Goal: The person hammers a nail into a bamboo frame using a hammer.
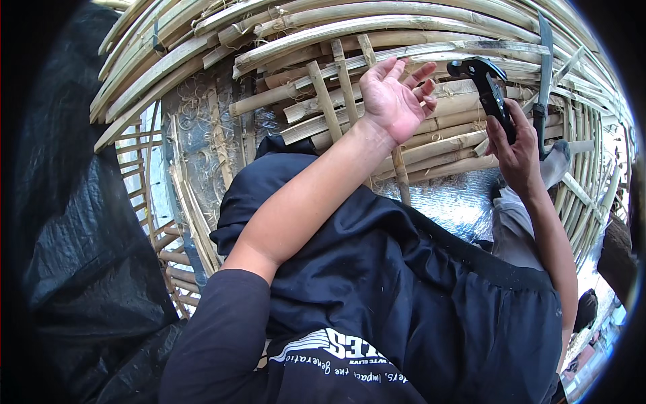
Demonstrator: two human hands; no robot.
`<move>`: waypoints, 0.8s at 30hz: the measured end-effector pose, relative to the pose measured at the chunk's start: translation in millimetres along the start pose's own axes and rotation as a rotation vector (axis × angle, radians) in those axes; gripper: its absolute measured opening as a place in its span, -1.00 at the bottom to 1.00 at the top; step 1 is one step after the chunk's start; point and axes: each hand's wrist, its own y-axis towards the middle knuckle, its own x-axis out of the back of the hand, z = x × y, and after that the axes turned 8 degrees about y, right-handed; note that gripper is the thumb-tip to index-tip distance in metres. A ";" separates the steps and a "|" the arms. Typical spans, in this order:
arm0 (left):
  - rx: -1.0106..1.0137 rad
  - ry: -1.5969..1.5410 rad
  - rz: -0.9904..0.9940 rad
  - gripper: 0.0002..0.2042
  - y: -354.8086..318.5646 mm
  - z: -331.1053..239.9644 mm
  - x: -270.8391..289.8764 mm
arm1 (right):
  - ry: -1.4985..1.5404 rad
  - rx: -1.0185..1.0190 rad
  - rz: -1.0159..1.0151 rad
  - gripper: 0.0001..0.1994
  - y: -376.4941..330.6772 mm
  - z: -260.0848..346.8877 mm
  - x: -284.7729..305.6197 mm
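The black hammer (496, 104) is gripped by its handle in the fingers of the right hand (518, 151), raised near the right edge of the stacked bamboo strips (457, 106). The left hand (397, 108) is turned palm up, its fingers loosely opened.

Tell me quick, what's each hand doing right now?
Left hand: open and empty, palm up, fingers loosely curled.
Right hand: closed around the handle of a black hammer-like tool.
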 end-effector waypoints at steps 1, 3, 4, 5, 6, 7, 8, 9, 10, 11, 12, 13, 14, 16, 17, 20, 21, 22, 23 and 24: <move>-0.037 0.088 -0.116 -0.29 -6.1 2.3 -13.5 | 0.009 -0.003 0.002 -0.67 -0.6 1.0 -0.1; -0.002 0.153 -0.173 -0.40 -2.8 2.1 -14.4 | 0.019 0.000 0.007 -0.67 -0.7 0.4 0.7; 0.030 0.223 -0.235 -0.48 -3.1 2.1 -19.9 | 0.010 -0.004 0.004 -0.67 -0.8 0.1 1.7; 0.025 0.309 -0.295 -0.63 -8.2 7.5 -25.7 | 0.002 0.000 0.006 -0.68 -1.1 0.2 2.3; 0.031 0.305 -0.290 -0.63 -12.7 10.8 -29.4 | -0.005 0.005 0.007 -0.68 -1.7 0.2 2.6; 0.007 0.558 -0.276 -0.64 -16.2 12.9 -33.0 | -0.009 0.002 0.007 -0.68 -2.0 2.3 3.7; -0.020 0.811 -0.259 -0.66 -17.3 14.3 -35.1 | -0.006 -0.003 0.006 -0.69 -2.2 3.8 4.0; -0.196 1.084 -0.146 -0.69 -16.4 17.4 -30.2 | -0.015 -0.003 0.009 -0.70 -2.4 4.0 5.1; -0.373 1.461 -0.155 -0.66 -17.1 21.0 -29.2 | -0.026 -0.006 0.013 -0.70 -3.4 2.9 6.9; -0.663 1.855 -0.138 -0.61 -16.4 18.3 -21.3 | -0.024 -0.005 0.014 -0.71 -3.4 4.1 6.8; -0.976 2.234 -0.118 -0.55 -15.8 14.9 -13.5 | -0.013 -0.012 0.008 -0.70 -3.2 5.4 5.8; -0.977 2.219 -0.115 -0.55 -17.8 15.8 -14.1 | -0.011 -0.011 -0.004 -0.70 -4.1 4.1 6.8; -0.926 2.391 -0.222 -0.47 -21.3 17.8 -15.5 | -0.010 -0.009 -0.014 -0.70 -4.9 2.4 7.7; -0.868 2.546 -0.334 -0.39 -22.8 20.1 -13.5 | -0.023 -0.021 -0.028 -0.69 -6.2 0.3 9.6; -0.932 2.622 -0.384 -0.33 -22.2 22.0 -9.1 | -0.007 -0.012 -0.049 -0.69 -6.8 -0.2 10.5; -0.863 2.727 -0.429 -0.19 -17.9 22.8 -5.6 | 0.016 -0.002 -0.076 -0.68 -6.8 -0.7 12.0; -0.863 2.718 -0.410 -0.18 -14.8 22.6 -2.7 | 0.020 -0.006 -0.070 -0.68 -6.4 -1.4 12.4; -0.860 2.712 -0.393 -0.16 -12.1 21.7 1.2 | 0.027 -0.011 -0.063 -0.68 -6.1 -1.9 12.0; -0.859 2.709 -0.393 -0.16 -8.4 19.8 5.3 | 0.014 -0.019 -0.057 -0.67 -5.6 -1.6 11.6; -0.866 2.706 -0.346 -0.15 -4.1 17.2 9.6 | 0.012 -0.020 -0.055 -0.67 -5.5 -1.2 11.0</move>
